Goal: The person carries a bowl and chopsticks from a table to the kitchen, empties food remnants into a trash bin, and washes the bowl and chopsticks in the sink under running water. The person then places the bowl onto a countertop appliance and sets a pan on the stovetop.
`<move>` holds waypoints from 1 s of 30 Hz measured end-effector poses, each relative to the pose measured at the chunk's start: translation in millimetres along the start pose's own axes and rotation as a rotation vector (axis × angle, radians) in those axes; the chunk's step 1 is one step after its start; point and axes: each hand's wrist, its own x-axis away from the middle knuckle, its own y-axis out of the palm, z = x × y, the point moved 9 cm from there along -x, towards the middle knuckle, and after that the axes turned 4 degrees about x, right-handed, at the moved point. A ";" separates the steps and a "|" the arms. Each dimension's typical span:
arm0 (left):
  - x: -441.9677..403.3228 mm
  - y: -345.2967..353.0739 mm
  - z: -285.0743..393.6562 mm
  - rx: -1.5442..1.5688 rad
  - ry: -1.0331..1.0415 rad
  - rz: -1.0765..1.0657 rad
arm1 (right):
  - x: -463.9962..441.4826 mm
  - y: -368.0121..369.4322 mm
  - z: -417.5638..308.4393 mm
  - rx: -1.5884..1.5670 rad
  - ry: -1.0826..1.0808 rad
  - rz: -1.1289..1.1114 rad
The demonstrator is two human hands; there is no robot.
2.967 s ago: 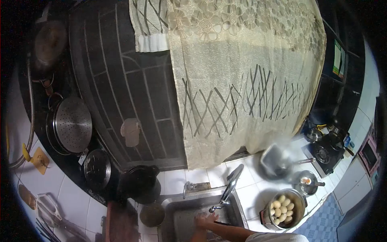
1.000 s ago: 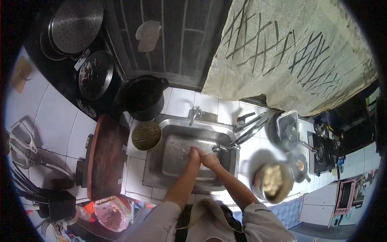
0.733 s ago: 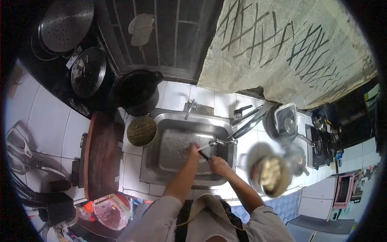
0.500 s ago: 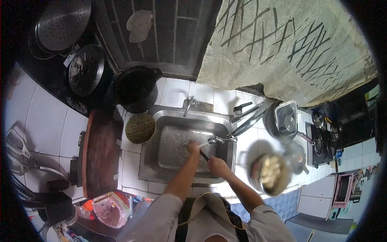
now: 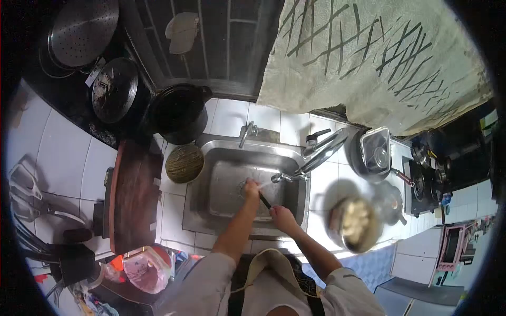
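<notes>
Over the metal sink (image 5: 211,213), my left hand (image 5: 251,188) is closed around the far part of a dark, thin utensil (image 5: 264,201); its tip is hidden. My right hand (image 5: 283,217) is closed on the utensil's near end, lower and to the right. Water runs from the faucet (image 5: 284,178) toward my left hand. A round, ridged green-brown item (image 5: 185,164) sits beside the sink's left edge.
A black pot (image 5: 179,117) stands behind left, and a wooden board (image 5: 134,197) leans at the left. Right of the sink are a blurred pot of eggs (image 5: 356,224), a clear container (image 5: 376,150) and a stove (image 5: 419,187).
The view has tilted down to the sink since the oldest frame. My hands, close together a second ago, have moved apart along the dark utensil, which now shows between them.
</notes>
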 end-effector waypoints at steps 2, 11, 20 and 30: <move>6.3 6.8 9.5 0.036 0.011 -0.020 | 5.5 -8.2 -11.1 -0.025 -0.005 0.005; 16.7 -8.6 13.5 0.197 -0.181 -0.028 | 38.7 -1.3 -24.2 -0.001 -0.002 0.046; 67.2 22.5 24.4 0.515 -0.450 -0.222 | 53.2 -20.8 -11.7 0.210 0.085 0.245; 84.5 36.0 41.8 0.314 -0.261 -0.369 | 64.7 -10.2 4.3 -0.066 0.101 0.301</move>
